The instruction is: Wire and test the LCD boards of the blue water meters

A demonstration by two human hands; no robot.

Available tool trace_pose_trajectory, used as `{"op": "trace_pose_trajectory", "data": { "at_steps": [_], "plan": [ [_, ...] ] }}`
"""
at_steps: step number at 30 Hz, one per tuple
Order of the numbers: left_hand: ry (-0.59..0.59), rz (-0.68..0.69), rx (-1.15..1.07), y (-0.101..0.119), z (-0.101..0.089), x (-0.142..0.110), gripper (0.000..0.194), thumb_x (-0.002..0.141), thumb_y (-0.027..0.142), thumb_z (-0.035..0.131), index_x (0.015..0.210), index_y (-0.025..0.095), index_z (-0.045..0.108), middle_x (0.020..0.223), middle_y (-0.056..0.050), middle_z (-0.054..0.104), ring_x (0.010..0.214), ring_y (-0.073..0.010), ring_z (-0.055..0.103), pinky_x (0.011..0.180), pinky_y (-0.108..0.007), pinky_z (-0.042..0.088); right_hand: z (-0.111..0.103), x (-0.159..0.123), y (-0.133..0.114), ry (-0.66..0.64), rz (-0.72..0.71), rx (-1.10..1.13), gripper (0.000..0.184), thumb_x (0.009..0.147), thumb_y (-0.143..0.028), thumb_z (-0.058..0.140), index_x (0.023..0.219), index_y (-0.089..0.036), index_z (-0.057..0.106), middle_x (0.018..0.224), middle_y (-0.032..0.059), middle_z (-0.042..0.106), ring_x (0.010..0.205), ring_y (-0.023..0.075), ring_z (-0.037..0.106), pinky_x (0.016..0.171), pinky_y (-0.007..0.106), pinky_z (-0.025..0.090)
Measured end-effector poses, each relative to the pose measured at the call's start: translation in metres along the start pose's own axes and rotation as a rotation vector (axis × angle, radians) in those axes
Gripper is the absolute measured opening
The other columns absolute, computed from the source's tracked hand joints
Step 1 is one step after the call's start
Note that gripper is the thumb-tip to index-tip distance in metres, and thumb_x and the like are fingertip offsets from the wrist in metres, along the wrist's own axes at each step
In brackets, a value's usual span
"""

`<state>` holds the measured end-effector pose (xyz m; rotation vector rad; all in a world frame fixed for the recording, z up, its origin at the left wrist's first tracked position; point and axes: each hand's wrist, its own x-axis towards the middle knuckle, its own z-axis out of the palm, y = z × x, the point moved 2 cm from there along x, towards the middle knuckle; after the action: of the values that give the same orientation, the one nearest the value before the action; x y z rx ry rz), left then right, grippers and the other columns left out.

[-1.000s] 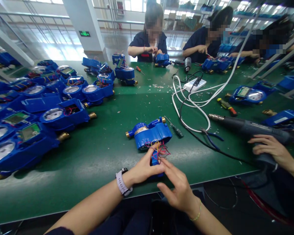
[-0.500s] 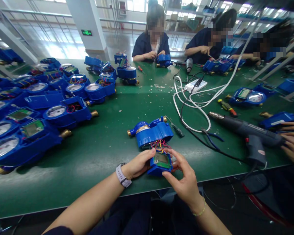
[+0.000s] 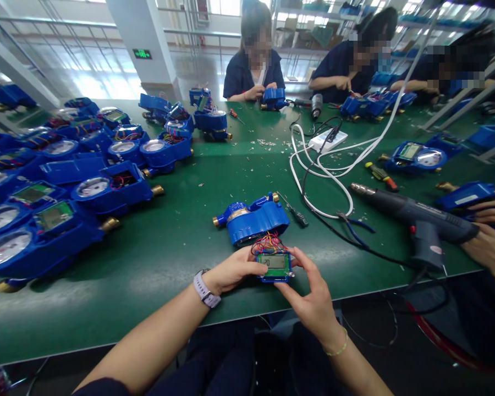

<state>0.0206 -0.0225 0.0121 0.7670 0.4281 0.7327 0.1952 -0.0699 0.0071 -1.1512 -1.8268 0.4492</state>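
Note:
Between both hands sits a green circuit board with a display (image 3: 277, 263) in a blue frame, its screen facing up with characters showing. My left hand (image 3: 236, 270) holds its left side, the thumb lying over the display's lower left corner. Fingers and thumb of my right hand (image 3: 309, 283) clasp the right side. Red, yellow and black wires (image 3: 269, 242) run from the board to a blue water meter (image 3: 259, 220), which lies on its side just beyond my hands. A small screwdriver (image 3: 299, 216) rests to the right of that meter.
Many blue meters (image 3: 91, 187) crowd the left of the green table (image 3: 181, 308). To the right lie a heat gun (image 3: 416, 217), pliers (image 3: 357, 228), a yellow screwdriver (image 3: 381, 176) and a white cable (image 3: 301, 181) with a power strip (image 3: 328, 141). A co-worker's hands (image 3: 493, 236) are at far right; others work opposite.
The display board has tilted to face me more squarely, and characters now show on its screen. My left thumb has moved onto the display's corner. The neighbour's hand at right has shifted.

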Motion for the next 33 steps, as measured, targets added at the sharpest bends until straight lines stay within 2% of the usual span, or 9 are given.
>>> {"op": "trace_pose_trajectory", "data": {
  "at_steps": [6,9,14,21,24,27,29,33],
  "plan": [
    [0.032,0.02,0.022,0.001,-0.003,0.0,0.054,0.066,0.012,0.07,0.12,0.014,0.061,0.118,-0.011,0.066,0.112,-0.0267,0.059,0.106,-0.04,0.038,-0.002,0.005,0.001,-0.007,-0.088,-0.024,0.064,0.086,-0.019,0.067,0.143,-0.025,0.038,0.131,0.0105,0.054,0.119,0.0252,0.054,0.102,0.046,0.046],
    [0.023,0.031,0.061,0.002,-0.004,0.001,0.058,0.066,0.013,0.067,0.123,0.014,0.058,0.123,-0.011,0.064,0.117,-0.0275,0.056,0.107,-0.041,0.036,-0.003,0.007,0.004,0.001,-0.12,-0.038,0.065,0.086,-0.017,0.067,0.144,-0.025,0.037,0.133,0.0115,0.053,0.122,0.0265,0.052,0.103,0.048,0.046],
    [0.076,0.041,0.104,0.005,-0.002,0.002,0.055,0.071,0.016,0.066,0.125,0.016,0.058,0.13,-0.009,0.06,0.125,-0.0276,0.05,0.111,-0.04,0.033,-0.005,0.009,0.008,-0.007,-0.15,-0.054,0.067,0.086,-0.014,0.067,0.145,-0.024,0.036,0.136,0.0128,0.051,0.126,0.0275,0.05,0.105,0.05,0.044],
    [0.102,0.058,0.156,0.001,-0.005,0.003,0.051,0.07,0.014,0.065,0.122,0.017,0.062,0.125,-0.008,0.064,0.121,-0.0268,0.054,0.11,-0.042,0.034,-0.005,0.007,0.01,-0.016,-0.161,-0.042,0.068,0.087,-0.012,0.064,0.147,-0.024,0.034,0.138,0.0133,0.049,0.127,0.0279,0.049,0.105,0.05,0.044],
    [0.138,0.06,0.209,-0.003,-0.01,0.003,0.044,0.077,0.022,0.067,0.12,0.015,0.063,0.127,-0.009,0.063,0.121,-0.0268,0.054,0.11,-0.041,0.035,-0.004,0.007,0.012,-0.053,-0.161,-0.018,0.069,0.086,-0.011,0.065,0.146,-0.025,0.035,0.139,0.0126,0.049,0.127,0.0274,0.048,0.106,0.049,0.043],
    [0.082,0.055,0.267,-0.003,-0.012,0.004,0.045,0.085,0.037,0.065,0.124,0.014,0.061,0.13,-0.011,0.061,0.123,-0.0271,0.053,0.111,-0.041,0.035,-0.007,0.008,0.014,-0.09,-0.124,0.015,0.066,0.086,-0.013,0.065,0.144,-0.026,0.038,0.137,0.0107,0.051,0.126,0.0262,0.049,0.106,0.046,0.044],
    [0.039,0.05,0.324,-0.002,-0.012,0.004,0.049,0.088,0.046,0.062,0.125,0.014,0.06,0.131,-0.012,0.059,0.124,-0.0276,0.052,0.11,-0.041,0.035,-0.011,0.01,0.016,-0.11,-0.063,0.043,0.063,0.086,-0.017,0.067,0.142,-0.027,0.04,0.135,0.0094,0.053,0.12,0.0244,0.054,0.1,0.041,0.049],
    [0.044,-0.006,0.366,-0.001,-0.013,0.004,0.055,0.09,0.058,0.053,0.12,0.012,0.062,0.126,-0.012,0.063,0.119,-0.0272,0.055,0.108,-0.041,0.037,-0.017,0.012,0.018,-0.152,0.027,0.088,0.058,0.084,-0.021,0.07,0.136,-0.026,0.046,0.129,0.0077,0.057,0.104,0.0194,0.062,0.089,0.032,0.055]
  ]
}}
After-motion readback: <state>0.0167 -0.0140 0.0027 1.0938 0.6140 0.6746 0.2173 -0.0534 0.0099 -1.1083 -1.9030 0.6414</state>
